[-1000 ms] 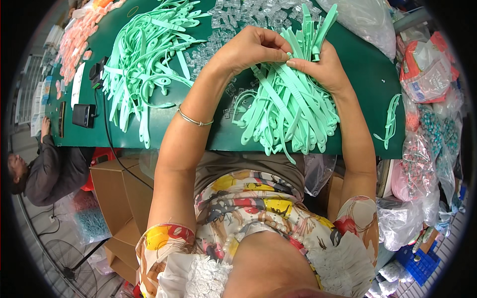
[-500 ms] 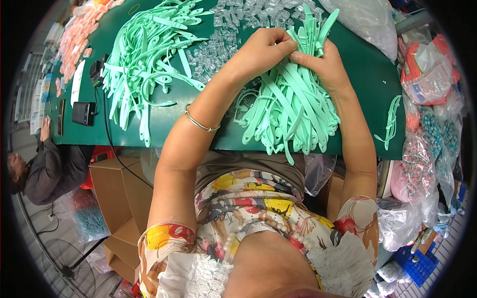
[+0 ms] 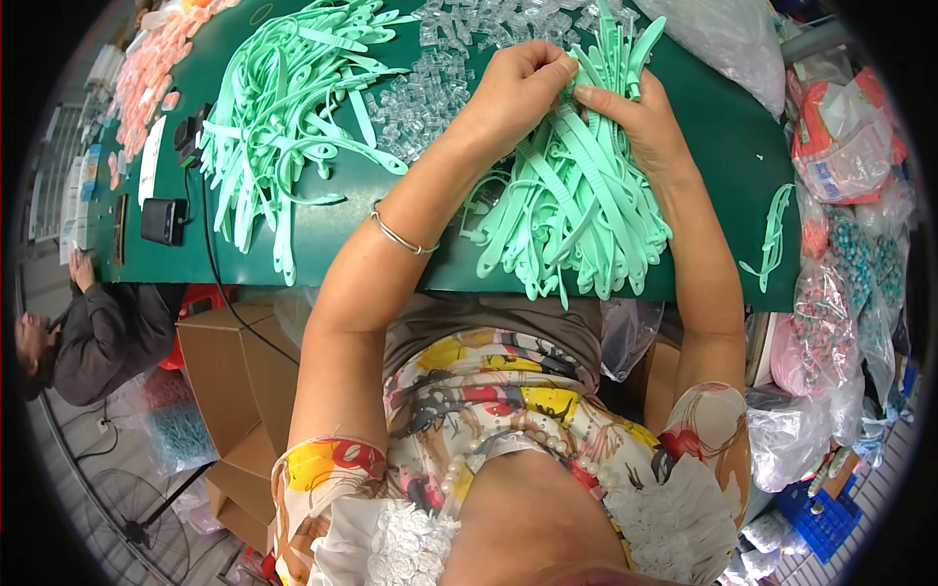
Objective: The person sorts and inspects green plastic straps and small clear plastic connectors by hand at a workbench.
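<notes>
A: What do the hands hold, and where does it lie?

B: The left hand [image 3: 518, 83] and the right hand [image 3: 640, 122] meet at the far end of a bundle of mint-green plastic straps [image 3: 576, 210], which lies on the green table [image 3: 723, 127] right of centre, its near ends fanning over the table's near edge. Both sets of fingers are closed on the far end of one strap; whether a small part is pinched between the fingertips too cannot be told, as they hide it.

A: How will a strap handle?

B: Judging by the curl of the loose ones, it is light, thin and bendy, springy rather than limp, smooth enough to slide out of the bundle, and unlikely to break. The best hold appears to be near the far tip, where the hands are now, so that the length trails free.

A: Which way does it point?

B: The long axis of the bundle runs near to far, leaning slightly right at the far end, with a few tips standing up beyond the fingers.

A: And round about?

B: A second, scattered heap of green straps [image 3: 283, 107] lies to the left, with clear plastic pieces [image 3: 430, 83] between the two heaps. One single strap [image 3: 772, 239] lies apart at the right edge.
</notes>
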The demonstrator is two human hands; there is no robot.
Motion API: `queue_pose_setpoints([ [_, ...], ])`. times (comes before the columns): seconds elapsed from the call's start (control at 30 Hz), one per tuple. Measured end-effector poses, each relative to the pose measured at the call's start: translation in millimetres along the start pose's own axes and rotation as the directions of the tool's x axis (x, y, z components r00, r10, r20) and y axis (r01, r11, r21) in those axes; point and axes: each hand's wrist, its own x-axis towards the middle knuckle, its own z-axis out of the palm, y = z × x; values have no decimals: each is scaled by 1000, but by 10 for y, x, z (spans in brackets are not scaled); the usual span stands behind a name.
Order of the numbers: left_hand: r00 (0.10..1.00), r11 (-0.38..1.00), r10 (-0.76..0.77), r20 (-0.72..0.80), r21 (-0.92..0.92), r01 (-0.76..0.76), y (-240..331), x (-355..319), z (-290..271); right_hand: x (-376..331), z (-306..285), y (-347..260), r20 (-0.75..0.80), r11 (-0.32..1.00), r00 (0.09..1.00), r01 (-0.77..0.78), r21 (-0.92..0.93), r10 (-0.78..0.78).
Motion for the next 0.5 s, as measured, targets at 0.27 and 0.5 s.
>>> queue_pose_setpoints([
  [0.27,990,998,26,-135,-47,-33,58,3,-63,-18,28,12,-47,1000,998,29,-9,-29],
  [0.5,989,967,90,-117,247,-59,-43,76,-244,-12,-19,11,-60,990,998,0,144,9],
])
